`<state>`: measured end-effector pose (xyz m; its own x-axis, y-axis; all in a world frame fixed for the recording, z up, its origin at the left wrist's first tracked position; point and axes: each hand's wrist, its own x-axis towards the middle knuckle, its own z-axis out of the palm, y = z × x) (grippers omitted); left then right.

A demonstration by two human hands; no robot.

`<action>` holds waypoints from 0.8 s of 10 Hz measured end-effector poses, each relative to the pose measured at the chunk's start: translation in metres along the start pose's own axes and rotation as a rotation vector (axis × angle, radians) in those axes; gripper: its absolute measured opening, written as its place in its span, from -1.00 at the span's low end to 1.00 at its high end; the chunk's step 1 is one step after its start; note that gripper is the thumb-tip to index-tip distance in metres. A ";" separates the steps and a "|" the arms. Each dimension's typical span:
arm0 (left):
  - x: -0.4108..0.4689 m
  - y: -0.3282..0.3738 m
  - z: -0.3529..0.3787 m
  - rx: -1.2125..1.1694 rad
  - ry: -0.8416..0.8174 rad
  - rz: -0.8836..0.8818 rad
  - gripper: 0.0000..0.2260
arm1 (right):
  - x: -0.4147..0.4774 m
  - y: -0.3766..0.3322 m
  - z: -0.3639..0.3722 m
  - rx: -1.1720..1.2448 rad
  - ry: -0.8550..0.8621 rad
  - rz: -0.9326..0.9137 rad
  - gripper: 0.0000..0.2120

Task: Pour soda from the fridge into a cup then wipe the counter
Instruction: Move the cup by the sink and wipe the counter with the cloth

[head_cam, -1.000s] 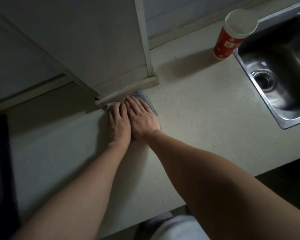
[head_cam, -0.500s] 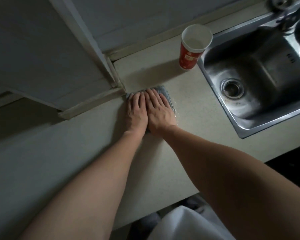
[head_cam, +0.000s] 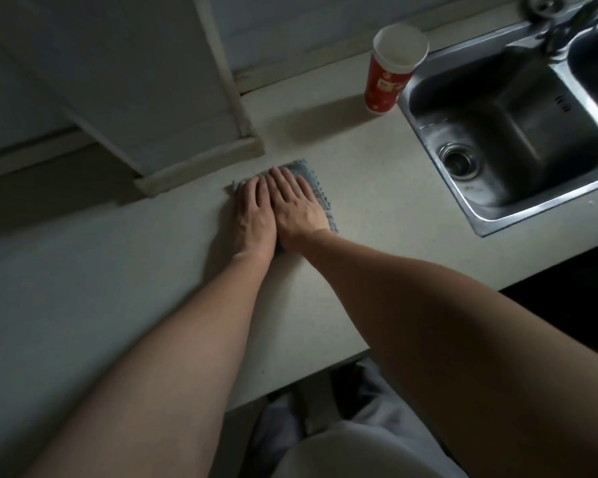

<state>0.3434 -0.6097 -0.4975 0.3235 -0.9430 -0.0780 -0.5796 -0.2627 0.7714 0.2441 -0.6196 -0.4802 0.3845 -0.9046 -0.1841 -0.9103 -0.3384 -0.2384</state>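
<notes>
Blue-grey cloth [head_cam: 317, 186] lies flat on counter [head_cam: 377, 201]; left hand [head_cam: 254, 215] & right hand [head_cam: 297, 208] press it side by side, fingers straight, gripping nothing; wiping step, I judge; next: slide cloth on w/o nudging paper cup [head_cam: 389, 74] by sink [head_cam: 491, 222].

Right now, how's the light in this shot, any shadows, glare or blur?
Head view: dim overall, darkest at the left; the cup throws a soft shadow across the counter; a bright reflection streaks the sink at the right edge; the left hand and right hand on the cloth look sharp.
</notes>
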 end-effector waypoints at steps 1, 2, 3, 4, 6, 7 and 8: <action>-0.032 -0.038 -0.044 0.165 -0.027 0.065 -0.59 | -0.019 -0.053 0.018 -0.020 -0.022 -0.070 -0.43; -0.062 -0.076 -0.072 0.301 -0.005 0.077 -0.57 | -0.041 -0.093 0.032 -0.005 -0.048 -0.103 -0.43; -0.094 -0.090 -0.085 0.491 0.092 0.155 -0.54 | -0.071 -0.118 0.044 -0.032 -0.067 -0.169 -0.42; -0.123 -0.093 -0.083 0.598 0.154 0.176 -0.60 | -0.098 -0.115 0.051 -0.036 -0.072 -0.213 -0.41; -0.165 -0.065 -0.046 0.666 0.120 0.106 -0.59 | -0.135 -0.069 0.044 -0.053 -0.105 -0.320 -0.41; -0.176 -0.041 -0.015 0.638 0.103 0.081 -0.59 | -0.147 -0.028 0.038 -0.071 -0.107 -0.351 -0.41; -0.172 -0.009 0.021 0.622 0.101 0.101 -0.60 | -0.147 0.016 0.027 -0.075 -0.101 -0.360 -0.38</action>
<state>0.2775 -0.4495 -0.5043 0.2959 -0.9534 0.0592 -0.9271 -0.2717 0.2582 0.1773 -0.4852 -0.4828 0.6912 -0.6957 -0.1953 -0.7217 -0.6509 -0.2356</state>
